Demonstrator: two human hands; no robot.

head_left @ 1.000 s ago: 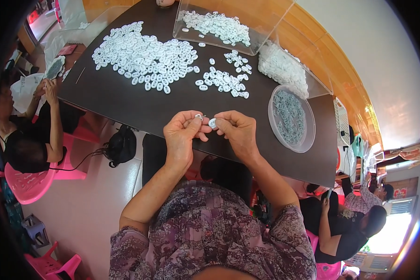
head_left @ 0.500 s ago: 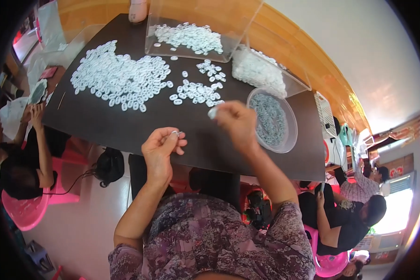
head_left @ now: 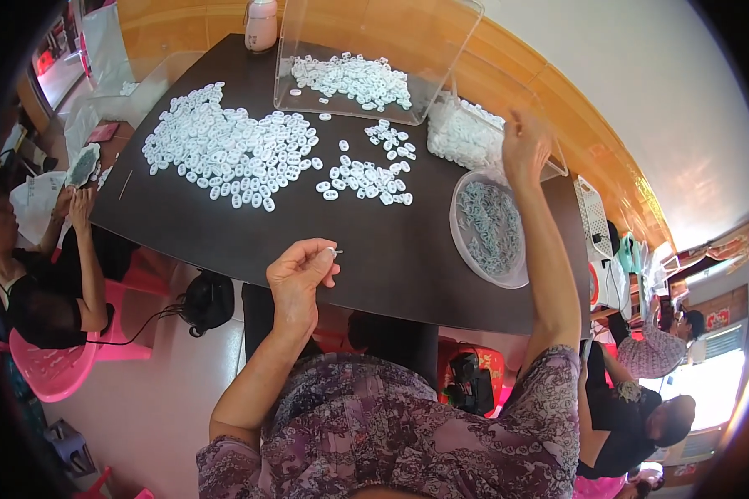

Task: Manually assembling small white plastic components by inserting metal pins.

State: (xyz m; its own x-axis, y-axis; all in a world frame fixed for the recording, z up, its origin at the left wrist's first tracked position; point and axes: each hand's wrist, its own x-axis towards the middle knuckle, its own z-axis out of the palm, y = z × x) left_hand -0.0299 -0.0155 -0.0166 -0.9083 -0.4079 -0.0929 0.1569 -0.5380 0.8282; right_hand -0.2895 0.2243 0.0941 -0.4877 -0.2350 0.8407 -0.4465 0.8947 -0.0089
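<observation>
Over dark table (head_left: 225, 241), left hand (head_left: 298, 274) pinching thin metal pin (head_left: 336, 251)

Matt dark table (head_left: 225, 233), glossy white plastic pieces (head_left: 225, 150)

1. A small hand-assembly workroom, likely set up in a home or shop.
2. A dark counter (head_left: 366, 249) carries heaps of small white plastic pieces (head_left: 225, 150), sorted into piles.
3. Clear plastic bins (head_left: 374, 58) and a round tray (head_left: 489, 229) hold more parts.
4. Other people sit nearby on pink plastic chairs (head_left: 54, 370), working over the tiled floor (head_left: 158, 399).
</observation>
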